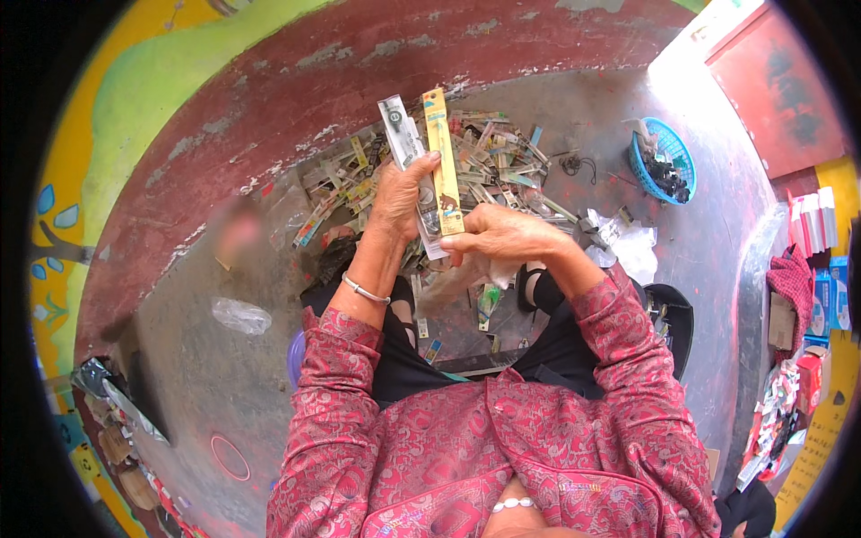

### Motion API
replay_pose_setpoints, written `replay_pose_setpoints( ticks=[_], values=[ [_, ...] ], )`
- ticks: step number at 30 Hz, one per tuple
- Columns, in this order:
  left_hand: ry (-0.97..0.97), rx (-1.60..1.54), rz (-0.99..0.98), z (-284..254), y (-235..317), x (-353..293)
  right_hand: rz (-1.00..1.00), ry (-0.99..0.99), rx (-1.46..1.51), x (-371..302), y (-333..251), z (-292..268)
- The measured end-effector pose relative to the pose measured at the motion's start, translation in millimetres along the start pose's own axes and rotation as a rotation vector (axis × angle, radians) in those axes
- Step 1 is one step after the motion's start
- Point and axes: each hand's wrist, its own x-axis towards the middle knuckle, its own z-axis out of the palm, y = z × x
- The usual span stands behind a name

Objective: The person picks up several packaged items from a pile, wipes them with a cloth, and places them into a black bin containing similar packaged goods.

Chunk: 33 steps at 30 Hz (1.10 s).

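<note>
Right hand point(507, 233) apparently pinches the yellow packet point(446, 184).

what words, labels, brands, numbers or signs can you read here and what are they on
Nothing legible enough to quote.
Yellow package, held: print too small.
Pale package, held beside it: marks too small.
Floor pile: too small.
Yellow wall, lower right: writing too blurred.

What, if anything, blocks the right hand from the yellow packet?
Nothing visible: the right hand is already at the lower end of the yellow packet. The pale packet in the left hand lies to the left, out of the way.
</note>
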Motion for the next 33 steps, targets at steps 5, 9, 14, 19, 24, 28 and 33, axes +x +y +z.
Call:
replay_pose_setpoints(
  ticks=[5,9,14,19,24,28,33],
  values=[
    [0.086,0.037,-0.023,-12,-1,-2,0.065,0.279,0.085,-16,0,-37],
    [0.04,0.043,0.037,3,-2,3,-0.269,0.331,0.385,-25,-19,-47],
    [0.043,0.064,0.04,6,-14,3,-0.495,0.557,-0.073,-5,-17,-18],
    [-0.059,0.175,-0.021,12,-5,-8,-0.5,0.916,-0.395,-1,-19,-14],
    [-0.238,0.323,-0.015,26,-9,-28,-0.39,1.104,-0.414,3,-9,-42],
    [-0.207,0.352,0.024,21,-12,-24,-0.267,1.189,-0.381,7,-1,-57],
    [-0.064,0.266,-0.033,7,-12,-12,-0.385,0.939,-0.485,2,-8,-44]
  ],
)
